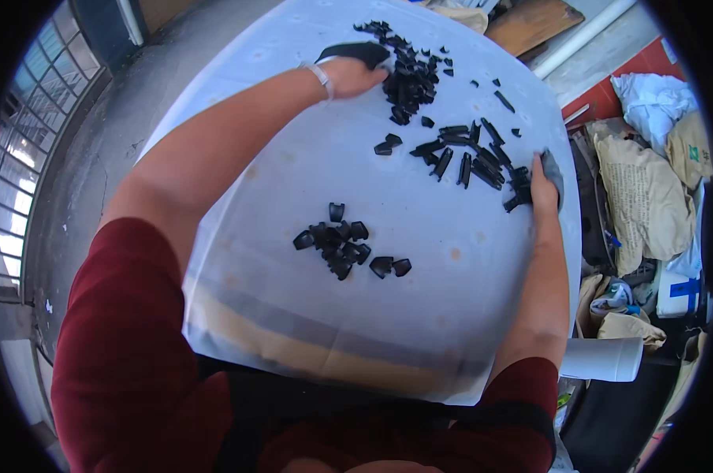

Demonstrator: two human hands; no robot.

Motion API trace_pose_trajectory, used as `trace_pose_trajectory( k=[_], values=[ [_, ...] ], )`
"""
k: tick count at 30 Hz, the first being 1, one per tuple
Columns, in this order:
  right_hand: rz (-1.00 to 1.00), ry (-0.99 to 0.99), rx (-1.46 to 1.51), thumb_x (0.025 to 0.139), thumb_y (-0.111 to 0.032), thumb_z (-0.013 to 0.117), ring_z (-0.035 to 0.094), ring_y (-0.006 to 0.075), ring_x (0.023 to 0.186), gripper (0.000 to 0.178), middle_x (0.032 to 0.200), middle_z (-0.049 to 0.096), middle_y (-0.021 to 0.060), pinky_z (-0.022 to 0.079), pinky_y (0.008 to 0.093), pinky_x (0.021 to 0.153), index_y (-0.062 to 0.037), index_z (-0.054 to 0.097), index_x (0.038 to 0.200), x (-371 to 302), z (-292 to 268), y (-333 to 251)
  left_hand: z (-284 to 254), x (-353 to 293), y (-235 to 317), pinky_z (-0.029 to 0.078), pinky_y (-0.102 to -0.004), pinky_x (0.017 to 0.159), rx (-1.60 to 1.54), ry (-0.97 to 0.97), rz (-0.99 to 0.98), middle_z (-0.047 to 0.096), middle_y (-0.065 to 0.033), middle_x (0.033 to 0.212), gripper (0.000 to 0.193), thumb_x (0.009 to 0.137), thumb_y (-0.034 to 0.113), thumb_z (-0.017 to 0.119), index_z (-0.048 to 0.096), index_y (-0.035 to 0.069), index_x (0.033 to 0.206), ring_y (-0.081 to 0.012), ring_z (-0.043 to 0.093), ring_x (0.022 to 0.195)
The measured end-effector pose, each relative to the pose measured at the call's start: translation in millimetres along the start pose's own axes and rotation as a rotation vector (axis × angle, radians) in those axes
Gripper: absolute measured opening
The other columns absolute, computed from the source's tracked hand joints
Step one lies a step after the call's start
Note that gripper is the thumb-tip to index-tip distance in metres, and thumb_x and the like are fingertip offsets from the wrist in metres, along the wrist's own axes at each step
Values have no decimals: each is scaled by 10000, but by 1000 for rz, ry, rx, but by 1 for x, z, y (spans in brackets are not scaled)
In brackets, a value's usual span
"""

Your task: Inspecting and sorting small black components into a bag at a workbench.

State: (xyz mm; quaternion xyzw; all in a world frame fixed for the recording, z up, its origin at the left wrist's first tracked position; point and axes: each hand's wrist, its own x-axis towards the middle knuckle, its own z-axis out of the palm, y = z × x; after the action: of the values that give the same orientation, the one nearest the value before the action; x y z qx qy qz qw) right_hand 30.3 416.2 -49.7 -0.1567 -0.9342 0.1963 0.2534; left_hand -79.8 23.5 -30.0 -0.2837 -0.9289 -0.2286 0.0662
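My left hand [358, 72] reaches to the far part of the table, at the left edge of a heap of small black plastic pieces [410, 83]. A dark covering wraps its fingers; the thumb is bare and points at the heap. The fingers look stretched out, without a grip on a piece. On the right, my right hand [546, 183], partly covered in grey, stands on edge with its thumb up. Its palm side borders some black pieces [520, 189] beside a group of long, narrow black plastic strips [474, 154]. Nearer me lies a group of curved black pieces [342, 243].
A whitish sheet covers the table [277, 292]. Along the right side are crumpled beige sacks [640, 189], a white plastic bag [654, 102] and a white roll [605, 359]. A barred window [29, 142] stands left, beyond the grey floor [167, 71].
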Motion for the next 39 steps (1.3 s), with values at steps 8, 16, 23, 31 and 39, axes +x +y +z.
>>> trace_pose_trajectory(
  k=[8,16,23,31,39],
  values=[
    [-266,-581,508,847,-277,519,522,187,963,331,1007,588,102,367,263,874,-28,579,1057,-12,41,-76,61,37,60,373,-360,882,-19,-355,41,548,-235,1048,552,829,494,325,538,46,1071,-351,519,989],
    [-639,-493,230,810,-322,497,513,309,984,352,1041,565,157,384,349,873,-44,584,1008,-119,5,-106,28,-96,72,438,-363,783,-175,-126,353,589,-189,932,358,769,315,497,580,46,990,-335,556,871],
    [-603,-211,47,794,-205,521,559,310,846,232,900,592,166,429,367,778,-35,602,931,-176,-39,-121,-5,-151,81,443,-376,752,-10,48,338,576,-173,915,272,728,261,554,608,45,885,-325,550,834],
    [-678,-27,38,698,-160,520,582,326,663,136,739,606,150,451,426,593,-83,619,751,-212,-89,-201,-18,-202,92,459,-372,621,-186,425,221,604,-162,743,228,752,200,589,589,-6,850,-284,585,662],
    [-608,78,232,690,-214,543,580,312,641,121,665,595,104,446,416,569,-110,603,704,-313,-103,-213,-24,-266,130,383,-241,490,-625,-162,-10,564,-33,698,229,834,134,442,547,22,1005,-112,501,554]
  ],
)
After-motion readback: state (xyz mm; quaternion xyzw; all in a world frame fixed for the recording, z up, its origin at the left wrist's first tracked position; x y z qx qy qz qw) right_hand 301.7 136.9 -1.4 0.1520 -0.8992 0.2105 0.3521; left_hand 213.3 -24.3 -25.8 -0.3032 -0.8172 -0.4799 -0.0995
